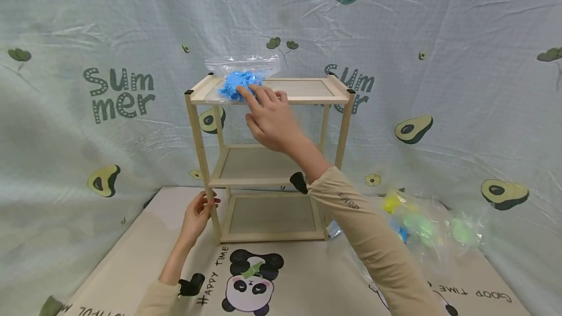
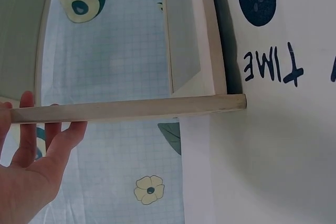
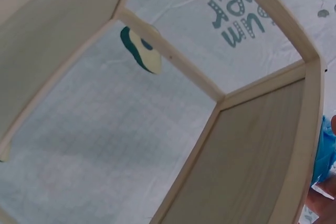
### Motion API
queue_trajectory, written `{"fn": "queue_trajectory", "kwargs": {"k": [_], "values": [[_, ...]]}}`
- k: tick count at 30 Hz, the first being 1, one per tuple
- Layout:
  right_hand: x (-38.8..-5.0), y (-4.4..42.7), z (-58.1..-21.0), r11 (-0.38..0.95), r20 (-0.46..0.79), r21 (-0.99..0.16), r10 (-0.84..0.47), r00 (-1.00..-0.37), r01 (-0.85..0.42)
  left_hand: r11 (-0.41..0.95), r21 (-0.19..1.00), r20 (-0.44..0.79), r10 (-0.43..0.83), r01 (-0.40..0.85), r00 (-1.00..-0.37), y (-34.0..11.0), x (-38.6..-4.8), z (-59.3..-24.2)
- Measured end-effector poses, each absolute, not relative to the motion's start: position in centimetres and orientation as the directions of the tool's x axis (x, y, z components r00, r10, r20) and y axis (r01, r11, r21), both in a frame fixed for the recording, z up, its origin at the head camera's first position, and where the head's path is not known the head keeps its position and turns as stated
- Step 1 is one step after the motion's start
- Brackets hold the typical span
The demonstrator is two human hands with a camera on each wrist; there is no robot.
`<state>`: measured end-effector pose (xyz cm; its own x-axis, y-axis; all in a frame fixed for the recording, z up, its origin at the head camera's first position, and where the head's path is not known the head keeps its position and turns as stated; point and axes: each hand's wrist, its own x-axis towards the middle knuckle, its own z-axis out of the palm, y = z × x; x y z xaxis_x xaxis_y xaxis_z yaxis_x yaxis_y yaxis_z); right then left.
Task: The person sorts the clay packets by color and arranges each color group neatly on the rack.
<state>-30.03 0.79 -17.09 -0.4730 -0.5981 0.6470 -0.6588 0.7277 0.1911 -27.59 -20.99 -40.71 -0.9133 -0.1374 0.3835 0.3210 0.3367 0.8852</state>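
A three-tier wooden shelf rack (image 1: pixel 268 182) stands upright on the floor covering. On the left of its top tier lies a clear zip bag (image 1: pixel 268 66) with crumpled blue contents (image 1: pixel 239 83). My right hand (image 1: pixel 274 118) reaches over the front edge of that tier, its fingers extended and touching the bag. In the right wrist view only fingertips (image 3: pixel 326 195) show beside the blue contents. Lower down, my left hand (image 1: pixel 197 216) holds the rack's front left post (image 2: pixel 131 109), fingers bent around it.
Several clear bags with yellow, green and blue contents (image 1: pixel 419 228) lie right of the rack, partly behind my right sleeve (image 1: pixel 373 238). A printed curtain (image 1: pixel 272 18) hangs behind. A printed panda (image 1: pixel 250 286) marks the floor covering in front.
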Motion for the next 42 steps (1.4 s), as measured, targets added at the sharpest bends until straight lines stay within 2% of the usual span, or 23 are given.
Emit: {"fn": "queue_trajectory", "kwargs": {"k": [6, 12, 15, 22, 34, 42], "values": [[-30.1, -0.3, -17.3, 0.730, 0.637, 0.197, -0.603, -0.480, -0.655, 0.334, 0.894, 0.356, -0.124, 0.299, -0.926, -20.6, -27.5, -40.6], [-30.1, -0.6, -17.4, 0.732, 0.607, 0.219, -0.619, -0.497, -0.645, 0.357, 0.882, 0.380, -0.150, 0.308, -0.913, -20.7, -27.3, -40.5], [-30.1, -0.3, -17.5, 0.716, 0.601, 0.223, -0.635, -0.486, -0.661, 0.368, 0.874, 0.393, -0.147, 0.319, -0.907, -20.9, -27.2, -40.5], [-30.0, 2.0, -18.8, 0.641, 0.679, 0.209, -0.639, -0.362, -0.739, 0.366, 0.871, 0.398, -0.133, 0.328, -0.908, -20.9, -27.4, -40.6], [-28.5, 7.4, -21.0, 0.627, 0.748, 0.240, -0.606, -0.270, -0.741, 0.374, 0.878, 0.369, -0.133, 0.298, -0.920, -20.9, -27.4, -40.4], [-28.2, 9.5, -23.0, 0.614, 0.756, 0.284, -0.616, -0.223, -0.736, 0.377, 0.881, 0.356, -0.127, 0.287, -0.926, -20.9, -27.3, -40.4]]}}
